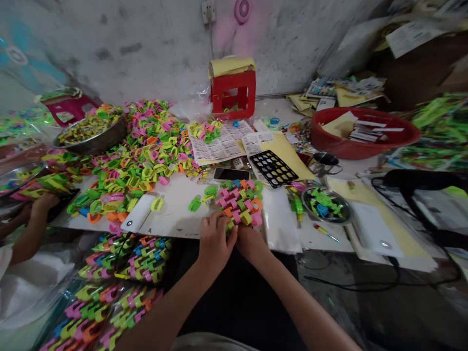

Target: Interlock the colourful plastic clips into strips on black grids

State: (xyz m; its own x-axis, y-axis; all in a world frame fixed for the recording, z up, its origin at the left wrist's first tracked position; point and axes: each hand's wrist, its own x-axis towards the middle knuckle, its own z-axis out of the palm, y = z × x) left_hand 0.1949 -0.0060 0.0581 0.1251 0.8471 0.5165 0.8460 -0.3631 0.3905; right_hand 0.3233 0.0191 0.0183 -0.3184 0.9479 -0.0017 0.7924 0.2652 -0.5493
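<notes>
A block of small coloured plastic pieces (239,200), set in tight rows of pink, green, orange, yellow and blue, lies at the table's near edge. My left hand (215,236) is at its near left corner, fingers bent and closed on a yellow-green plastic piece (229,225). Against the block's near edge rests my right hand (252,243), curled, its fingertips hidden beneath the block. Loose green pieces (195,204) lie just left of the block. Behind it is a dark-screened phone (231,174).
Left stands a large heap of loose pieces (146,151); a white power bank (138,213) lies before it. A black grid tray (273,168), metal bowl (326,204) and red basin (365,134) are right. Filled blocks (91,312) sit below left. Another person's hand (46,202) works far left.
</notes>
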